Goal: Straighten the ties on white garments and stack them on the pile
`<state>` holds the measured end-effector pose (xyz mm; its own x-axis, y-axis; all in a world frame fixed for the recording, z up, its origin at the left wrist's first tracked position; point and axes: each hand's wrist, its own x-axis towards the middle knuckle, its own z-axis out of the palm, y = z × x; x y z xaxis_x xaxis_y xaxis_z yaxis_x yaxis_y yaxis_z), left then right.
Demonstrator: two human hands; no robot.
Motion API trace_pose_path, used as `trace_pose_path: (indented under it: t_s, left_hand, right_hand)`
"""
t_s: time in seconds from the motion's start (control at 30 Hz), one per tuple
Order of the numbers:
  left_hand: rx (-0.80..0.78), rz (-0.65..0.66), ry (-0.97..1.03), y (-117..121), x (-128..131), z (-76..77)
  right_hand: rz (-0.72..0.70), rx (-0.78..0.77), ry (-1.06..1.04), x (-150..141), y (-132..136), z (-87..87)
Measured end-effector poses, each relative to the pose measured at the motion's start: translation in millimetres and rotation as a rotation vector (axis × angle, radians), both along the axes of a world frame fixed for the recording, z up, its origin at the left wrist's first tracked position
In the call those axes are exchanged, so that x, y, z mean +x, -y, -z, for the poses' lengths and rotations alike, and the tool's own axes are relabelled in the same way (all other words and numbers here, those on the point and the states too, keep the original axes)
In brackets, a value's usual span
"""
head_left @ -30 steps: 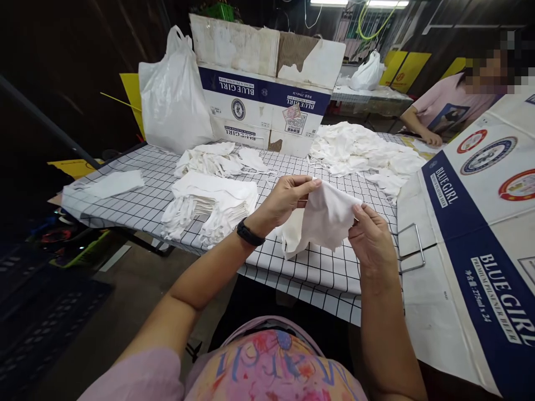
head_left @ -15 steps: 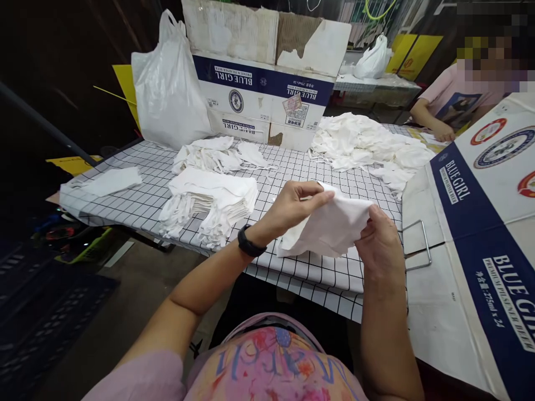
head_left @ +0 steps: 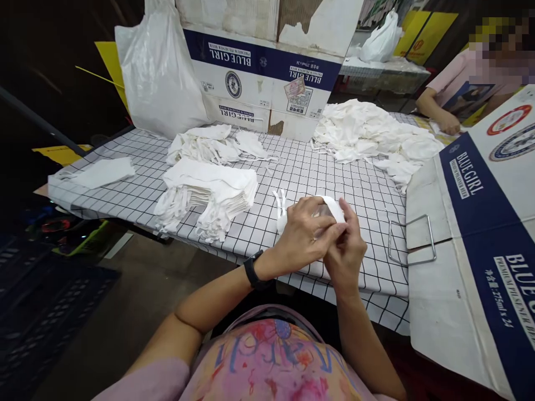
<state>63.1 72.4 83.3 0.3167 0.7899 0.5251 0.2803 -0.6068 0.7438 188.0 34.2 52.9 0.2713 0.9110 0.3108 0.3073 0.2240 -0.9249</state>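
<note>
We could not see much of the white cloth (head_left: 335,209) because the left hand (head_left: 305,231) and right hand (head_left: 348,245) hid it. We lost the tops of the plastic bag (head_left: 159,78) and back box (head_left: 254,81) past the upper edge, and blurry squares covered the other person's head (head_left: 501,47).

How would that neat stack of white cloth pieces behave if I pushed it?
The stack of white cloth would probably shear or slump, being many separate layers. Its drooping strips suggest floppy pieces; thin edges suggest each is light.
</note>
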Motion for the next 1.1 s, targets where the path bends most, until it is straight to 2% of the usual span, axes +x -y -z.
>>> trace_pose_path:
  t_s: [0.1,0.2,0.33,0.37,0.43,0.57,0.73,0.93,1.1]
  left_hand:
    - [-0.082,0.046,0.121,-9.4,-13.5,3.0]
    - [-0.258,0.113,0.22,-21.2,-26.4,10.3]
    - [-0.671,0.411,0.313,-30.0,-32.5,21.2]
    - [-0.745,0.474,0.336,-31.1,-32.7,23.0]
    - [-0.803,0.519,0.372,-32.9,-33.0,24.7]
    - [-0.843,0.439,0.482,-36.7,-36.0,20.4]
    - [-0.984,0.362,0.66,-39.4,-41.9,13.6]
    - [-1.04,0.315,0.691,-39.8,-46.5,21.4]
    - [-1.048,0.299,0.666,-39.1,-45.9,25.6]
  right_hand:
    - [-0.095,-0.166,-0.294,10.5,-7.3,-5.1]
    - [-0.163,-0.302,-0.523,23.0,-14.7,-7.6]
    - [-0.165,-0.403,-0.588,32.7,-20.3,-9.0]
    - [-0.165,-0.416,-0.596,33.8,-21.0,-10.1]
    - [-0.165,-0.429,-0.604,35.7,-22.0,-13.4]
    - [-0.283,-0.449,-0.523,42.0,-24.1,-17.0]
    - [-0.439,-0.437,-0.44,53.3,-27.9,-9.6]
    - [-0.449,-0.387,-0.434,56.8,-26.8,-11.9]
    - [-0.453,-0.409,-0.456,56.0,-26.9,-13.4]
